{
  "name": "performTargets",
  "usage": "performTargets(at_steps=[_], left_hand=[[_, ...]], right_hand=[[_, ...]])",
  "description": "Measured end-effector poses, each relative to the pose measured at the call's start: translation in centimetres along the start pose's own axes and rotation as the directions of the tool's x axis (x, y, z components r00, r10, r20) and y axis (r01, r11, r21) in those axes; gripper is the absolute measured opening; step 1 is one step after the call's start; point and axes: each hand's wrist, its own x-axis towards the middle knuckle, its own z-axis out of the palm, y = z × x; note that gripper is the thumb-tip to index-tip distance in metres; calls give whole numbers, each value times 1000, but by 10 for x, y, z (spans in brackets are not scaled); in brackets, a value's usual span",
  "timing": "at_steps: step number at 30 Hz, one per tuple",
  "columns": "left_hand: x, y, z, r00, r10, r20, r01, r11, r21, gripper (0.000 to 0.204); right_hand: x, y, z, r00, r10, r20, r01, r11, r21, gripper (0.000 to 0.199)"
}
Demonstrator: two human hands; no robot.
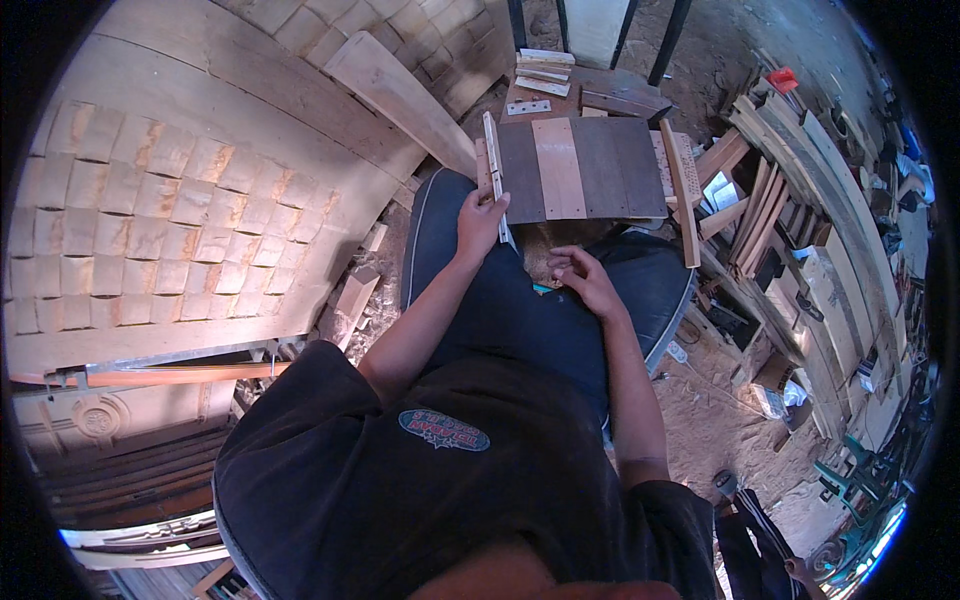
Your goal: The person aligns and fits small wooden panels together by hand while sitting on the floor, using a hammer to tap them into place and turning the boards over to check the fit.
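Observation:
My left hand (482, 224) is closed round the lower part of a narrow pale strip (493, 160). This strip stands along the left edge of a panel of dark and light wooden boards (590, 168), which lies in front of my knees. My right hand (586, 283) hovers over my lap, fingers loosely bent and apart, with nothing visible between them. Just below its fingertips is a small teal item (542, 289), mostly hidden, whose kind I cannot make out. A longer wooden batten (679, 192) leans along the panel's right side.
Short wood pieces (543, 72) are stacked beyond the panel. At left stands a large board faced with wooden tiles (150, 215), and a plank (400, 100) leans beside it. Piled timber (800, 230) fills the right. Another person's dark-clothed leg (745, 540) shows at lower right.

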Motion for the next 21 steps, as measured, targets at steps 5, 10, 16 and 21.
performTargets(at_steps=[5, 10, 16, 21], left_hand=[[2, -4, -1, 1000, -8, 11, 9, 998, -55, 47], [-1, 2, 0, 1000, -6, 2, 6, 1000, -20, 47], [1, 1, -3, 1000, -18, -11, 18, 1000, 3, 51], [3, -3, -3, 999, -34, 17, 34, 999, -23, 50]], right_hand=[[1, 1, 0, 1000, -5, -4, 5, 1000, 10, 37], [2, 5, -2, 1000, -2, 1, 2, 998, 65, 37], [2, 2, -1, 1000, 3, 1, -3, 998, 61, 37], [0, -1, 1, 999, 6, -34, -4, 999, 39, 36]])
